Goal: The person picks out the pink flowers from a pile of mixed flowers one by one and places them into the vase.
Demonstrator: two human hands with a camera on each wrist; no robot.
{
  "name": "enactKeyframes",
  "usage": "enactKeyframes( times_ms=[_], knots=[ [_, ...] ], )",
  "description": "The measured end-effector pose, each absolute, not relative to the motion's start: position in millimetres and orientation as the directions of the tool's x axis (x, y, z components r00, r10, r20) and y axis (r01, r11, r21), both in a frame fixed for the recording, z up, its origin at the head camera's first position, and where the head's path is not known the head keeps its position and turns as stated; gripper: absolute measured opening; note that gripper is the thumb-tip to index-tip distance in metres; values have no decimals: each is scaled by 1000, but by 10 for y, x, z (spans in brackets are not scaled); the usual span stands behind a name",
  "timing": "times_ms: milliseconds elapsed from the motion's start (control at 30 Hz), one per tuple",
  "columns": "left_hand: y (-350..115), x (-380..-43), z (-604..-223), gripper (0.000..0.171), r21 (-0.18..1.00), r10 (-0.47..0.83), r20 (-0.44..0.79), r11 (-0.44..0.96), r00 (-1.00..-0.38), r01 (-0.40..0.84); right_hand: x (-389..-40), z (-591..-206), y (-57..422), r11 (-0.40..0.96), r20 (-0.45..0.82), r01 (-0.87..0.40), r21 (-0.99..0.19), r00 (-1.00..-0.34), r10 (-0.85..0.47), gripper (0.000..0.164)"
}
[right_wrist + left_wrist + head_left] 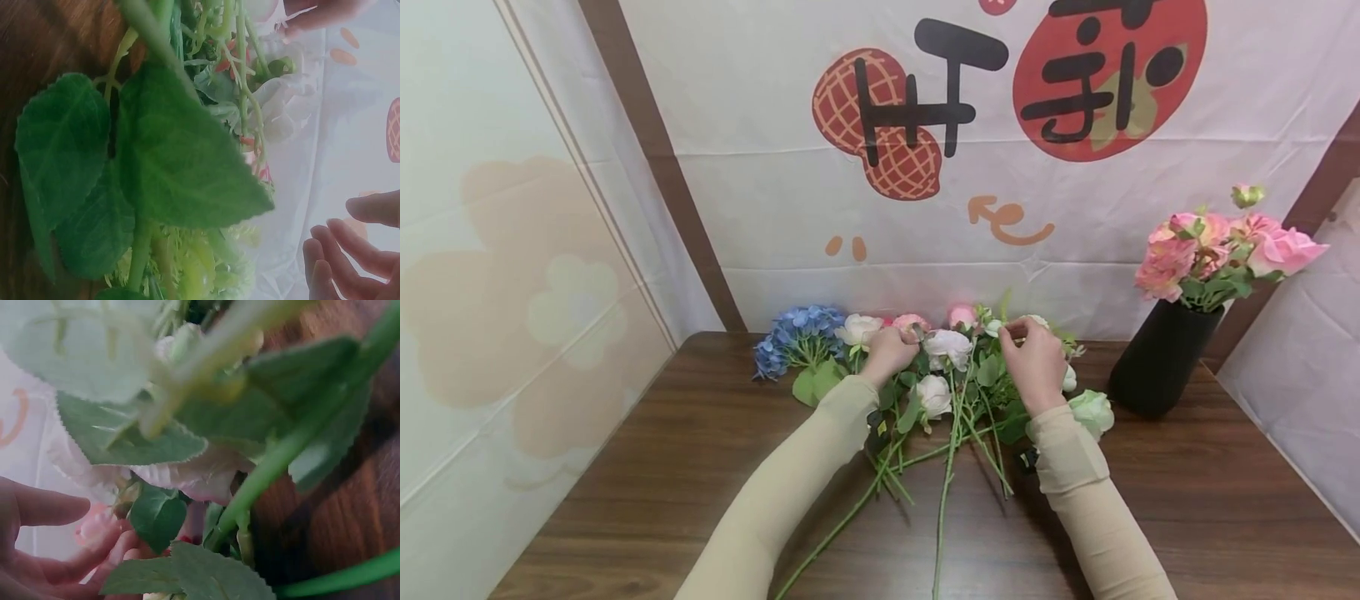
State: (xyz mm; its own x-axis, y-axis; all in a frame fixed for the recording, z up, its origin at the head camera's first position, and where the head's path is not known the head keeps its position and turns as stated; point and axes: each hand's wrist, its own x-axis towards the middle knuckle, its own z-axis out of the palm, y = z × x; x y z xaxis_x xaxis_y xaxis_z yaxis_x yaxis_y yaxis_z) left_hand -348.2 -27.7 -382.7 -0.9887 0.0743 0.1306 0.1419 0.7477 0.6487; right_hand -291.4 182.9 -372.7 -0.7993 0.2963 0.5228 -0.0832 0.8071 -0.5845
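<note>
A pile of artificial flowers lies across the back of the table [715,475], stems toward the front. Over its left middle my left hand [891,354] reaches in beside a pink flower [912,323] and a cream flower [859,329]. In the left wrist view the thumb stands apart from the bent fingers [119,547], which are close to green leaves [156,515]. My right hand [1036,365] is over the right part of the pile, near a small white bud [993,327]. The right wrist view shows its thumb and fingers apart, nothing visible between them.
A black vase [1165,358] with pink flowers [1206,246] stands at the back right. At the pile's left end lies a blue hydrangea [812,325]; a pale green rose [1092,412] is at its right. Long stems [946,500] run toward the front edge. Behind hangs a printed cloth [760,208].
</note>
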Motion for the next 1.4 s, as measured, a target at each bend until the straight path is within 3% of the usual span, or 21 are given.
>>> enactKeyframes(
  times_ms=[267,400,467,600,800,1067,1233,1400],
  knots=[
    [-171,-3564,-3809,30,477,126,41,869,-991,130,-2910,-3710,1838,810,514,-74,-582,-805,296,25],
    [-98,-3596,-3814,17,439,102,-10,894,-995,87,-2912,-3714,1842,805,520,-82,-588,-800,298,22],
    [-57,-3639,-3834,20,427,91,-42,902,-995,64,-2911,-3715,1844,802,521,-83,-592,-799,301,21],
    [3,-3784,-3939,32,430,50,-75,903,-996,13,-2905,-3713,1846,802,526,-91,-590,-797,297,22],
    [16,-3808,-3954,25,466,-15,-73,884,-997,-47,-2909,-3712,1851,811,541,-97,-576,-790,290,24],
    [-33,-3698,-3916,17,528,37,19,848,-999,42,-2914,-3702,1857,808,540,-95,-581,-788,296,23],
    [-7,-3721,-3941,14,502,39,-26,865,-999,21,-2909,-3699,1854,812,541,-99,-576,-790,288,24],
    [20,-3735,-3955,16,588,16,-49,809,-999,-15,-2911,-3716,1858,812,541,-97,-575,-790,289,24]
  ],
)
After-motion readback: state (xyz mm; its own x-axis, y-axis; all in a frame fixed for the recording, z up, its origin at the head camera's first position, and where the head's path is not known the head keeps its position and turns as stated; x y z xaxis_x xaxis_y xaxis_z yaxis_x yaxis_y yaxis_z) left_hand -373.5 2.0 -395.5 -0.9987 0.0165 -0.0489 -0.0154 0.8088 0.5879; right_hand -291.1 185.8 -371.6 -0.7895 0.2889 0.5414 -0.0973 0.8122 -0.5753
